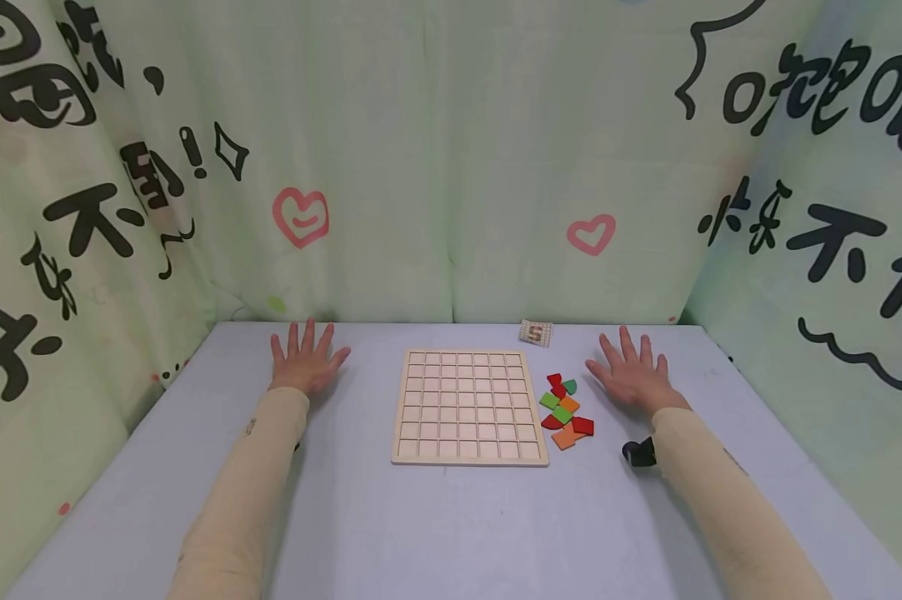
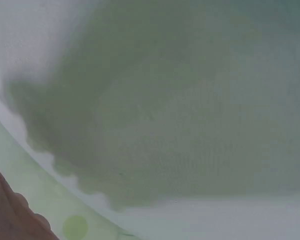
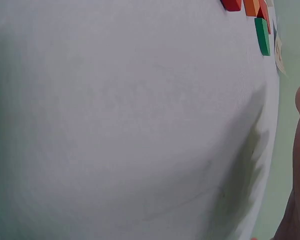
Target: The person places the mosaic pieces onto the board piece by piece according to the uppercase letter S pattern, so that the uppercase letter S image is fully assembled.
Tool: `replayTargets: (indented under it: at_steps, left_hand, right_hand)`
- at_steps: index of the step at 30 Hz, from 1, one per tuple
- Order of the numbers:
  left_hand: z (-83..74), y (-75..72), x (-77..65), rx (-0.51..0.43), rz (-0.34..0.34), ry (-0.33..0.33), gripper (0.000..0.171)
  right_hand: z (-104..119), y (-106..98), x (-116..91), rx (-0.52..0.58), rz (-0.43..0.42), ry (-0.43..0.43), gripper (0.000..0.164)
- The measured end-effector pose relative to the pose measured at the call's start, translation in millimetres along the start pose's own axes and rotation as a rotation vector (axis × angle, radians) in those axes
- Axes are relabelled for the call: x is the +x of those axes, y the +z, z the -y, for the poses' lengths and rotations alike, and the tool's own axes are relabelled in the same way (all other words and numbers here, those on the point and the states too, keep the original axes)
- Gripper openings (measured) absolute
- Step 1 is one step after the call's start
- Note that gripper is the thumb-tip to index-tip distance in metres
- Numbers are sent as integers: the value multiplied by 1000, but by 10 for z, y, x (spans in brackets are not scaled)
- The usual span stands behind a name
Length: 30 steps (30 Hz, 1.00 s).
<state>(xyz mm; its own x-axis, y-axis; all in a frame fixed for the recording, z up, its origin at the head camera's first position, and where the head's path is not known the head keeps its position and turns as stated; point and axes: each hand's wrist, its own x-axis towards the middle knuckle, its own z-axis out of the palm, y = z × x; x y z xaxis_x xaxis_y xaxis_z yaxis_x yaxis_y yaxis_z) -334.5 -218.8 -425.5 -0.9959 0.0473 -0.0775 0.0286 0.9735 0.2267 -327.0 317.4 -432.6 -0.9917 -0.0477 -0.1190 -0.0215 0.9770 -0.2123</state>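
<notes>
Your L hand (image 1: 303, 362) is over the table (image 1: 451, 533) toward its far L corner, fingers spread, gripping nothing; nearest thing is the board (image 1: 468, 408), well apart from it. Your R hand (image 1: 631, 377) is toward the far R corner, fingers also spread, nothing held, near the loose pieces (image 1: 563, 414) but not touching. Can't tell for sure if either palm touches the table.

Board lies flat, approx. mid table L to R, nearer the far edge, prob. so both hands can get at it. Pieces are heaped just beside its R edge, some overlapping, prob. to leave the grid uncovered & keep them handy for your R hand. The small patterned card (image 1: 536, 333) sits by the far edge, past the board's far R corner, maybe to stay out of the way.

Count: 2 hands, 1 board (looks like 7 x 7 squares), 1 card, approx. 10 pcs: 4 red, 2 light green, 1 dark green, 2 or 3 orange; overlap hides the exact no.
</notes>
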Motion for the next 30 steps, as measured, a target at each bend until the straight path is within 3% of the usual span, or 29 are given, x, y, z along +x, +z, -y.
replayTargets:
  at_steps: [5, 9, 15, 19, 24, 27, 30]
  left_hand:
    - [-28, 41, 49, -34, 30, 21, 77]
    - [-166, 114, 134, -122, 61, 89, 74]
    - [-463, 215, 158, -426, 104, 246, 73]
    - [-651, 249, 91, -605, 143, 232, 69]
    - [-772, 301, 82, -784, 129, 257, 62]
    - [-773, 324, 68, -782, 123, 259, 54]
    - [-741, 345, 49, -690, 117, 282, 46]
  right_hand:
    - [3, 17, 20, -2, 4, -9, 85]
    - [60, 7, 33, 8, 4, -15, 84]
    - [204, -16, 84, 33, 12, -32, 84]
    - [302, -40, 95, 40, 8, -53, 82]
    - [411, -78, 87, 37, 5, -72, 81]
    - [478, -95, 87, 53, 9, -89, 79]
    - [536, -117, 77, 73, 9, -106, 79]
